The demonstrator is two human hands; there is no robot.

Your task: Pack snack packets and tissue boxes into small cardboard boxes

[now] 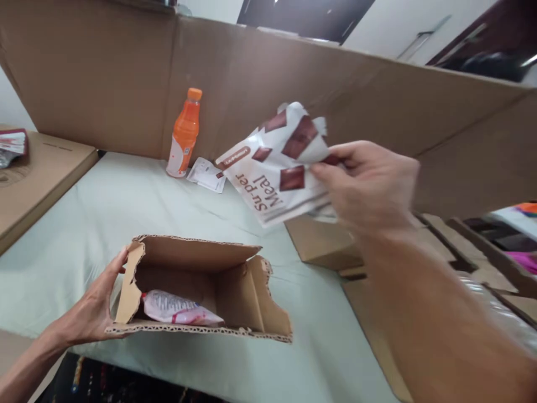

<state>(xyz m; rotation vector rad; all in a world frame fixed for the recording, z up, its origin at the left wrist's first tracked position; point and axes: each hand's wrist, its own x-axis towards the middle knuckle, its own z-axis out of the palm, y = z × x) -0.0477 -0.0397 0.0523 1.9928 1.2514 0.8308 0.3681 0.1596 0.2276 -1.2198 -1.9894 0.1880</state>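
Observation:
My left hand (pixel 98 299) grips the left end of an open cardboard box (pixel 241 296) with torn, ragged edges. Inside that box, along the near wall, lies a pink and white packet (pixel 178 308). Raised above the table to the right, my right hand (pixel 369 182) pinches a white pouch (pixel 268 179) with brown squares, printed "Su-per Meal". The pouch hangs tilted and creased, beyond the box and apart from it. Fingers of my left hand are partly hidden behind the cardboard.
An orange drink bottle (pixel 184 134) stands by the tall cardboard wall (pixel 260 84) at the back, a small white sachet (pixel 207 174) beside it. A flat carton (pixel 46 173) lies at left. More cardboard (pixel 323 243) and boxes sit at right on the pale green cloth (pixel 126 196).

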